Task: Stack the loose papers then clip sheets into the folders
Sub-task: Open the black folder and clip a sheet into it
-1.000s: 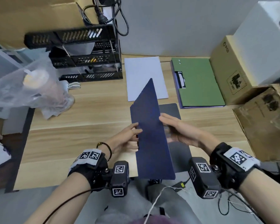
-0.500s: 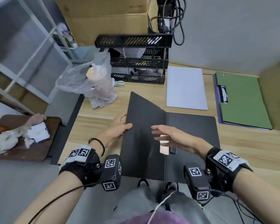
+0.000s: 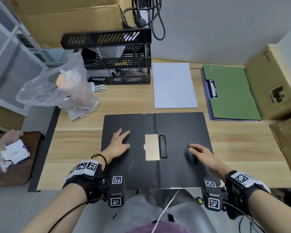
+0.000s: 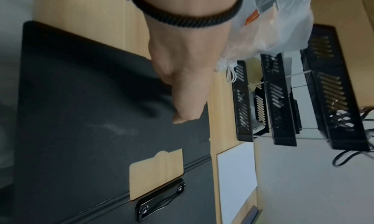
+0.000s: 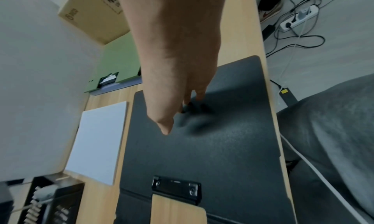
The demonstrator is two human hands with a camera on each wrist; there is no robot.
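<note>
A black folder (image 3: 180, 128) lies spread flat on the wooden desk, its metal clip (image 3: 163, 146) beside the spine. My left hand (image 3: 123, 139) rests on the left flap with straight fingers. My right hand (image 3: 197, 152) lies flat on the right flap. Neither hand holds anything. A stack of white paper (image 3: 174, 84) sits just behind the folder. To its right lies a green folder (image 3: 232, 93) with a clip (image 3: 212, 89) of its own. The left wrist view shows the left hand (image 4: 182, 77) on the flap (image 4: 81, 115); the right wrist view shows the right hand (image 5: 172, 67) over the other flap (image 5: 222, 147).
A black tiered tray rack (image 3: 118, 64) stands at the back, with a plastic bag (image 3: 57, 88) to its left. Cardboard boxes (image 3: 272, 81) line the right side. Another person's hand (image 3: 10, 135) is on a low brown table to the left. The folder's near edge overhangs the desk front.
The folder's cover has swung over to the left and now lies flat. My left hand followed it down onto that flap, and my right hand slid onto the right flap.
</note>
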